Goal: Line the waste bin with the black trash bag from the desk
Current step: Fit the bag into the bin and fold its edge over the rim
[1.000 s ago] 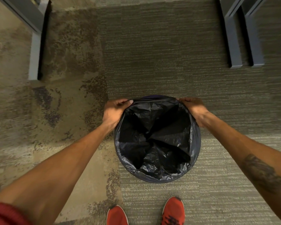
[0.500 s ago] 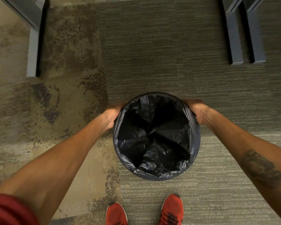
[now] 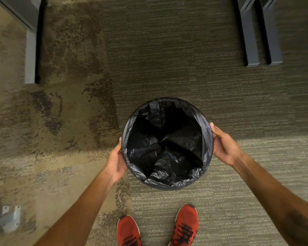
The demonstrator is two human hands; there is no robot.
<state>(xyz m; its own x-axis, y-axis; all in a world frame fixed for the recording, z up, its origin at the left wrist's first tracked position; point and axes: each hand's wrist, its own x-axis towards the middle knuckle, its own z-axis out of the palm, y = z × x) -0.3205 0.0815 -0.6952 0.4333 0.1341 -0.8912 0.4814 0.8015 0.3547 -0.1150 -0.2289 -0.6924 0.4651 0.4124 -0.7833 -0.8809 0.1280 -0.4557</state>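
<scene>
Head: lined bin (image 3: pixel 167 185) between hands (image 3: pixel 116 161).

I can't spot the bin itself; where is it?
In the head view, the bin stands on the carpet at centre, lined with the black bag, between both hands, just beyond the red shoes.

The waste bin (image 3: pixel 167 185) stands on open carpet (image 3: pixel 185 68), with bare floor all round its far side, so a hand could pass there freely. Its left and right flanks are taken by the left hand (image 3: pixel 116 161) and right hand (image 3: pixel 223 145), each against the rim, and two red shoes (image 3: pixel 186 226) stand near its near side. Grey furniture legs (image 3: pixel 251 32) at far right and another leg (image 3: pixel 31 55) at far left stand well apart from it.
</scene>
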